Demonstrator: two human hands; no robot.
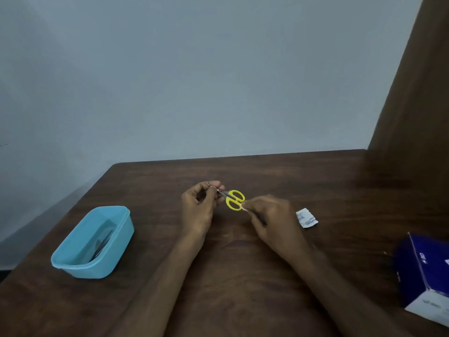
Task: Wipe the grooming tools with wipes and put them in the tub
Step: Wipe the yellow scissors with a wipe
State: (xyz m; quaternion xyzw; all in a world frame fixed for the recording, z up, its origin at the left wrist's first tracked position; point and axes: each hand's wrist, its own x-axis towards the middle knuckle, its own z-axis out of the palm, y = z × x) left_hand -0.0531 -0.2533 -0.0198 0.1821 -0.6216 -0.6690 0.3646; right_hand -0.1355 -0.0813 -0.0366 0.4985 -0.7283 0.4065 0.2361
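Observation:
Small scissors with yellow handles (234, 199) hang above the middle of the brown table (243, 251). My left hand (199, 207) pinches their metal blades between thumb and fingertips. My right hand (272, 220) pinches a small pale wipe (243, 207) against the lower yellow handle loop. A light blue tub (73, 261) stands on the table to the left, with several dark metal tools (102, 244) lying inside it.
An opened white wipe sachet (306, 218) lies on the table right of my right hand. A blue and white box (425, 278) stands at the right edge. A grey wall rises behind the table, and a brown panel (413, 93) stands at the far right.

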